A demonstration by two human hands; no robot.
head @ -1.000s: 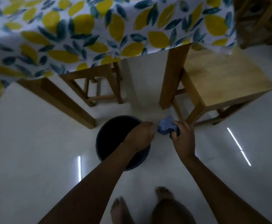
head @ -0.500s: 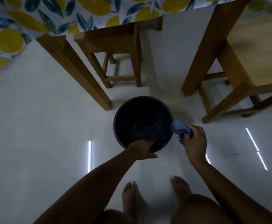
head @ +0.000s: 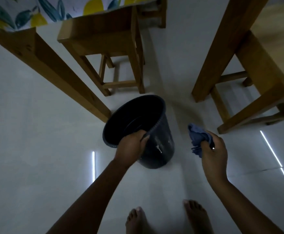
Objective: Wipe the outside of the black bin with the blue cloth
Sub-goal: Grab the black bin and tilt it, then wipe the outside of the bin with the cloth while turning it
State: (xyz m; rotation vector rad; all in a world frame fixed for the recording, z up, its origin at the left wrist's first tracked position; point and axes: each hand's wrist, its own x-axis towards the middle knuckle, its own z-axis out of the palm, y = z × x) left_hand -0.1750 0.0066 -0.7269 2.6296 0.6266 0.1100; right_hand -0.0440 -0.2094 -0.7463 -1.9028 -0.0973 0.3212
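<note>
Your left hand (head: 131, 146) pinches the near rim of the black bin (head: 156, 141) at frame centre, tipping it so the mouth leans to the upper left and the outer wall faces you; the base rests on the white floor (head: 36, 149). Your right hand (head: 213, 151) is clenched around the bunched blue cloth (head: 198, 137), right of centre, near the bin but not touching it. The bin looks like thin, light plastic (empty as far as the dark inside shows), so it will likely slide or roll on the glossy floor under pressure; keep the rim hold and press against it. The cloth is soft and wadded; spreading it would cover more wall. Pale streaks show on the wall facing you. A table leg (head: 57, 76) stands just beside the bin's upper-left rim, a stool (head: 107, 53) behind, another stool (head: 256, 78) at upper right. Open floor lies toward the lower frame, by your bare feet (head: 197, 215).
</note>
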